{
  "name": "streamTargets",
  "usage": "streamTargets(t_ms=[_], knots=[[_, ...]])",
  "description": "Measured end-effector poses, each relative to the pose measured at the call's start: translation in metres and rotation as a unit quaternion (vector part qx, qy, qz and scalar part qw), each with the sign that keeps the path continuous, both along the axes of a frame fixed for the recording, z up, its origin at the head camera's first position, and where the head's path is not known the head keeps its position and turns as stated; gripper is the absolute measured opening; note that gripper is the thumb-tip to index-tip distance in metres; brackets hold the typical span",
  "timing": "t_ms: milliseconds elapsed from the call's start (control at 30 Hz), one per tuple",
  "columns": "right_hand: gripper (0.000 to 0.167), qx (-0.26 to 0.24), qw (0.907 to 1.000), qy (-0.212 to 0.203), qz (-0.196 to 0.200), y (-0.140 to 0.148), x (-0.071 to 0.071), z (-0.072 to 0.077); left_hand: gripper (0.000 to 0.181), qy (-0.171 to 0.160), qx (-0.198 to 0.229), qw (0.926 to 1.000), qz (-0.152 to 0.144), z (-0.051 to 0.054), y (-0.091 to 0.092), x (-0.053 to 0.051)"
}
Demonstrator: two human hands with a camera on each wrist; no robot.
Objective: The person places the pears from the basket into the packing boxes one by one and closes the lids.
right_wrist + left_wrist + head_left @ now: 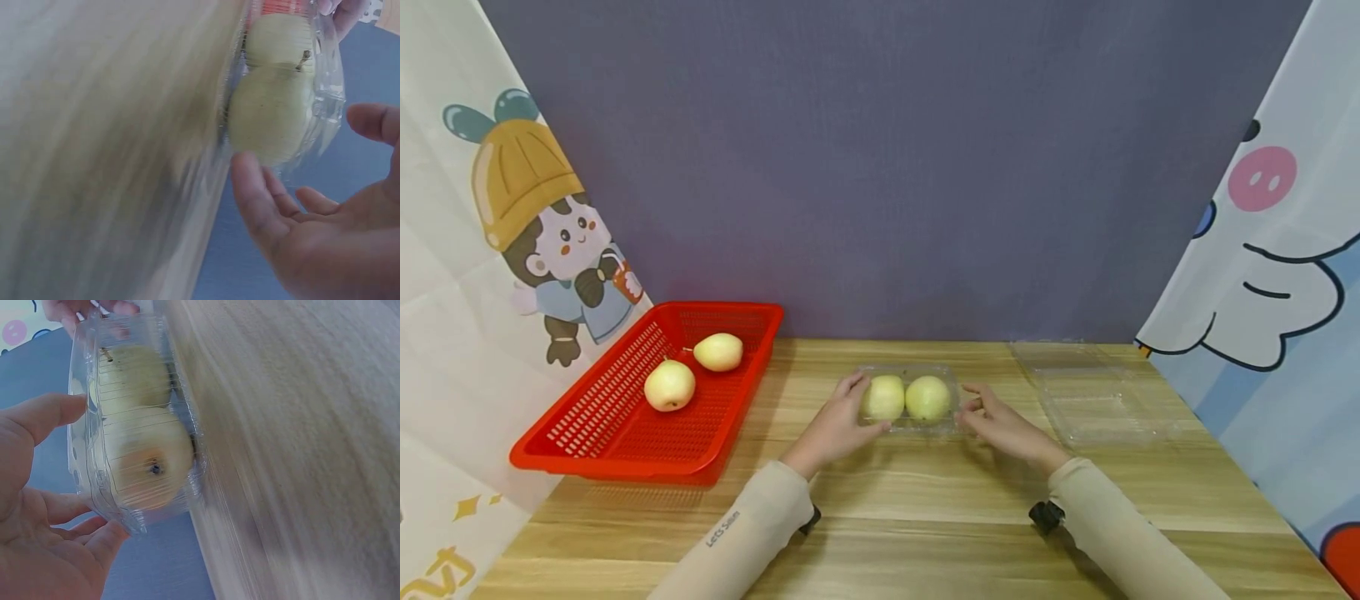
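Observation:
Two pale yellow pears, a left one (884, 397) and a right one (928, 399), lie side by side inside a clear plastic clamshell box (106, 487) on the table. My left hand (844, 421) holds the left end of this box, thumb on one side and fingers on the other. At the opposite end is my right hand (1003, 423), its fingers loosely bent near the plastic. In the right wrist view its index fingertip (245, 164) is close to the box's end; whether it touches I cannot tell.
To the left stands a red plastic basket (718, 454) holding two more pears, one nearer (670, 385) and one farther (718, 352). On the right an opened clear plastic box (1093, 417) lies on the wooden table (917, 517). A grey panel (880, 167) rises behind.

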State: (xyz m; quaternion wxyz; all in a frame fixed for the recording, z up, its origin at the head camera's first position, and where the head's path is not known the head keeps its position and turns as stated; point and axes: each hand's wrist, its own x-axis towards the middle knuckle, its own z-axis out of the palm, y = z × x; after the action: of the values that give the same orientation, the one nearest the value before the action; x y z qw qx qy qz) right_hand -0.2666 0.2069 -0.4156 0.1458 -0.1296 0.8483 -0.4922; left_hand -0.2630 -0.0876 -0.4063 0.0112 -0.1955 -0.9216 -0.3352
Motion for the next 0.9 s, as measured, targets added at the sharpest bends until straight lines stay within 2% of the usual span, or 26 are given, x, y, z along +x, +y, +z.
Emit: streamTargets(t_ms=[133,300,400,567,767,900], knots=[[0.076,0.048,0.9977,0.048,0.007,-0.005,0.002,0.005,0.087,-0.001,0.002,1.0000,0.002,0.000,0.000,0.000],[0.084,0.074,0.9904,0.115,0.014,-0.013,0.006,0.007,0.087,-0.005,0.004,1.0000,0.001,0.000,-0.001,0.000],[0.082,0.093,0.9806,0.170,0.024,-0.019,0.007,0.007,0.087,-0.007,0.005,1.0000,0.000,0.000,-0.001,0.000],[0.069,0.128,0.9596,0.249,0.028,-0.030,0.009,0.007,0.087,-0.005,0.006,1.0000,0.000,0.001,-0.001,0.001],[0.053,0.160,0.9462,0.280,0.024,-0.038,0.012,0.007,0.087,-0.006,0.006,1.0000,0.002,0.001,-0.001,0.001],[0.048,0.175,0.9380,0.298,0.030,-0.040,0.012,0.006,0.087,-0.008,0.006,0.9999,0.002,0.001,-0.001,0.001]])
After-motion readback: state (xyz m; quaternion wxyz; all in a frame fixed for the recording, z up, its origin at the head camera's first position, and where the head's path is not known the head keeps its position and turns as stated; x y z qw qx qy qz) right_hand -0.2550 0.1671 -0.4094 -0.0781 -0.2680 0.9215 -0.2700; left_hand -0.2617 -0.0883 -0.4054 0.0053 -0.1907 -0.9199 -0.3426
